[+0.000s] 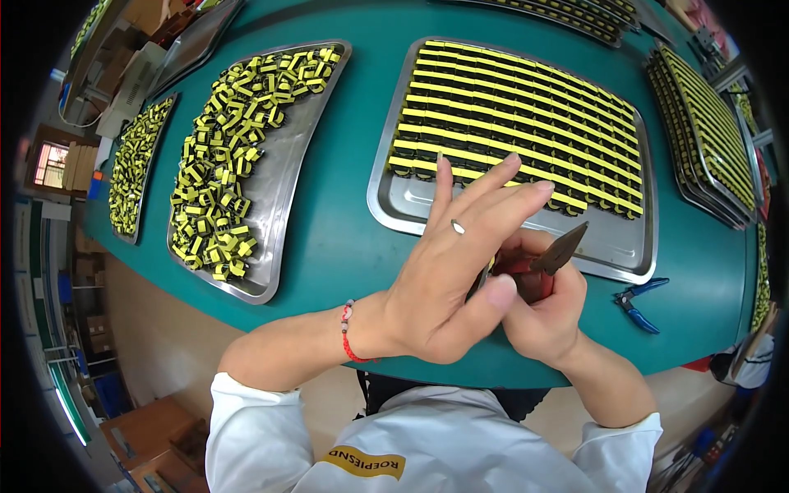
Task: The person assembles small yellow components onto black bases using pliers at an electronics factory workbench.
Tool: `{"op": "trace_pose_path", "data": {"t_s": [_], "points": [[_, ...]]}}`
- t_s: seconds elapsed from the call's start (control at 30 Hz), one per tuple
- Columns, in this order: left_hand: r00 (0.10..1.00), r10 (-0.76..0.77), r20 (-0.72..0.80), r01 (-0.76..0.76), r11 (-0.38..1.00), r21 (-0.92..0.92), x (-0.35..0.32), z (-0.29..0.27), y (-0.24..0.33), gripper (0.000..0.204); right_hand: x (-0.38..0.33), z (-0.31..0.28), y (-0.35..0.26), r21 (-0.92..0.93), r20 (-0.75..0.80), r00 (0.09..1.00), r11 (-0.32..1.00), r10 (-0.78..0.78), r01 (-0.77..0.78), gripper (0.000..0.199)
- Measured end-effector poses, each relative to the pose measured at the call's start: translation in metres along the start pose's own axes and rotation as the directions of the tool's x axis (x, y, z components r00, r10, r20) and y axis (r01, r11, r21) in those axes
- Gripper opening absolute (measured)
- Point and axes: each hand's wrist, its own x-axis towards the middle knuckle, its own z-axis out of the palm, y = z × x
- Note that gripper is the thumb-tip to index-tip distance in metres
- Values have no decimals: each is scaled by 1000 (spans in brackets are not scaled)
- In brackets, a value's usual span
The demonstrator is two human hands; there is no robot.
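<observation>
At the bench's near edge, the right hand (542, 316) grips red-handled pliers (549, 263) while the left hand (448, 283), fingers splayed, pinches what appears a small component at the tips; keep both wrists braced there.

Handles of red pliers (538, 271) largely covered by right hand (546, 316) and left hand (448, 287). Whatever is pinched at left thumb hidden, too small to tell. Stacked trays (707, 131) at right cut off by picture's rim.
</observation>
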Motion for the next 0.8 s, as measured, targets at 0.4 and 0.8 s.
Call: {"op": "trace_pose_path", "data": {"t_s": [0.4,0.8], "points": [[997,-4,-81,-1,998,-69,4,5,2,87,5,-5,0,-74,65,998,997,7,-2,31],[996,-35,-81,9,951,-310,-6,12,-11,55,4,2,-1,-63,28,999,997,-47,49,28]]}}
